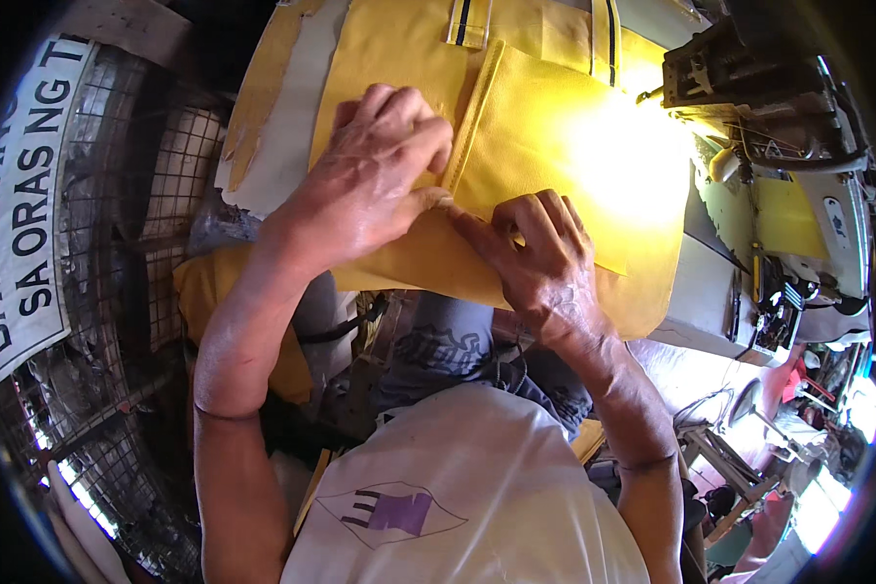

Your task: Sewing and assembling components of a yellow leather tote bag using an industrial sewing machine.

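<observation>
A large yellow leather-like panel (380, 58) lies across the work surface in front of me. On it sits a yellow pocket piece (530, 127) with a stitched, folded left edge. Over the panel, left of that edge, my left hand (375, 170) has curled fingers, its thumb reaching to the pocket's lower left corner. From the right, my right hand (545, 253) rests on the lower part with bent fingers, its thumb meeting the left thumb at that corner. Anything pinched there is too small to make out. Two yellow straps with dark stripes (470, 21) run off the far side.
A sewing machine (711, 78) stands at the far right, its lamp glaring on the pocket. Wire mesh (180, 195) and a white lettered sign (29, 214) are at left. Yellow material (209, 292) hangs beside my left forearm. A tray of small tools (784, 302) sits at right.
</observation>
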The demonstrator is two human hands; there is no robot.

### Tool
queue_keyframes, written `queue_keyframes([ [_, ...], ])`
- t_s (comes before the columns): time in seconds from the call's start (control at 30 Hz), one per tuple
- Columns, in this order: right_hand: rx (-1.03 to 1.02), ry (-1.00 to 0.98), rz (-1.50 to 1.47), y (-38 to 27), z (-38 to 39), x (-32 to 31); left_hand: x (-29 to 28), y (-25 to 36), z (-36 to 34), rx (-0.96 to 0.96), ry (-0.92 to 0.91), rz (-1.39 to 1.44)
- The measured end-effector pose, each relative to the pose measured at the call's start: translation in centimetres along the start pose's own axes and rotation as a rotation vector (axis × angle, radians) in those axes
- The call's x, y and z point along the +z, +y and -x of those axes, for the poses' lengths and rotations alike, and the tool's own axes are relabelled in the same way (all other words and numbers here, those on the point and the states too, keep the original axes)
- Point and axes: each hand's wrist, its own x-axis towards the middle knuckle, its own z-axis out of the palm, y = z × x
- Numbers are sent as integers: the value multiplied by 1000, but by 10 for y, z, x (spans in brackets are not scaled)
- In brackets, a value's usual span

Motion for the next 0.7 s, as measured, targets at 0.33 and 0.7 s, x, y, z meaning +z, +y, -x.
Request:
queue_keyframes([
  [0.33, 21, -85, 39, 3, 2, -1, 28, 9, 44, -37, 464, 331],
  [0.7, -22, 5, -3, 3, 8, 0, 73, 46, 69, 90, 399, 79],
])
